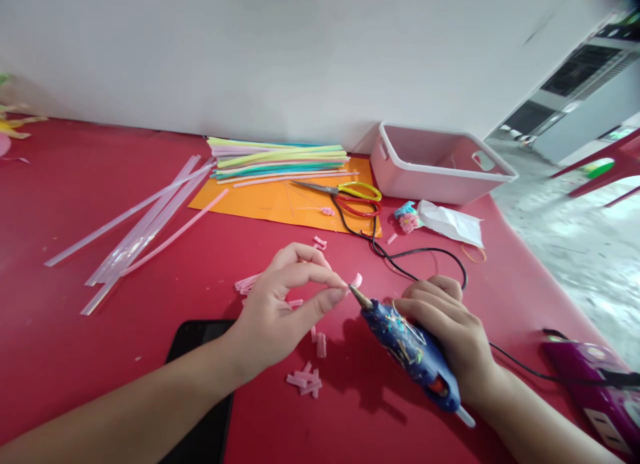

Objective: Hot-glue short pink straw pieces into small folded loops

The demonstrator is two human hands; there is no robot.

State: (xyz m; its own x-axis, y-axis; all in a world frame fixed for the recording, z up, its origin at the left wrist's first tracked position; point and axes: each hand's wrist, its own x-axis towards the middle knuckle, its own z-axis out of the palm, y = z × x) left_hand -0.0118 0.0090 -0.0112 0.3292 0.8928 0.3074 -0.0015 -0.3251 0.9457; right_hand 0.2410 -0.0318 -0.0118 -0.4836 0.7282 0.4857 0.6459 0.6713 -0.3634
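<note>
A blue glue gun (413, 351) is gripped in my right hand (450, 331), its metal nozzle pointing up and left. A clear glue stick pokes out of its rear end. My left hand (285, 304) pinches a small curled pink pipe cleaner piece (356, 281) between thumb and forefinger, right at the nozzle tip. Whether nozzle and piece touch is too fine to tell. Below the hands, short pink pipe cleaner pieces (305, 380) lie in a small pile on the red table (280, 431). More cut pink pieces (247, 284) are partly hidden behind my left hand.
Glue sticks (150, 231) lie at left; coloured pipe cleaners (280, 159) and scissors (345, 194) rest on orange paper (265, 207). A pink basket (435, 167) stands at the back right. A black phone (200, 411), black cord (430, 251) and purple power strip (595, 384) surround my arms.
</note>
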